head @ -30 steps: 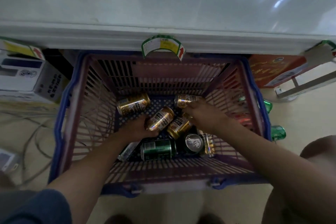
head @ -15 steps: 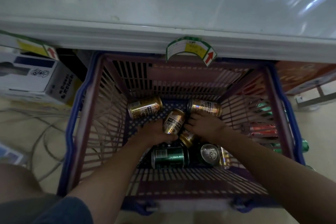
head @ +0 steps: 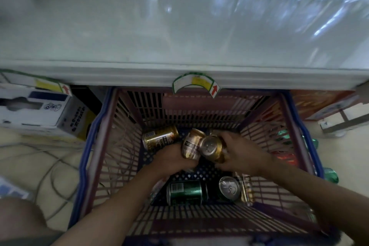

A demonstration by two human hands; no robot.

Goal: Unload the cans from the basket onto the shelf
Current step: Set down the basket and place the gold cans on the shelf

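Observation:
A slatted plastic basket [head: 111, 158] with a blue rim stands on the floor below a pale shelf [head: 179, 32]. My left hand [head: 171, 159] grips a gold can [head: 191, 145] held upright-tilted above the basket floor. My right hand [head: 242, 152] grips another gold can [head: 211, 148], its top facing me; the two cans touch. One gold can [head: 160, 139] lies on its side at the back left of the basket floor. A green can [head: 186, 191] lies at the front, beside a can showing its silver end [head: 229, 187].
A white carton [head: 36, 112] sits left of the basket under the shelf, an orange carton [head: 319, 104] to the right. Green and red cans [head: 330, 174] lie on the floor outside the right wall. Cables [head: 50, 166] run across the floor at left. A price tag [head: 196, 84] hangs from the shelf edge.
Both hands have lifted their gold cans off the basket floor and brought them together. The view has tilted up, showing more of the shelf.

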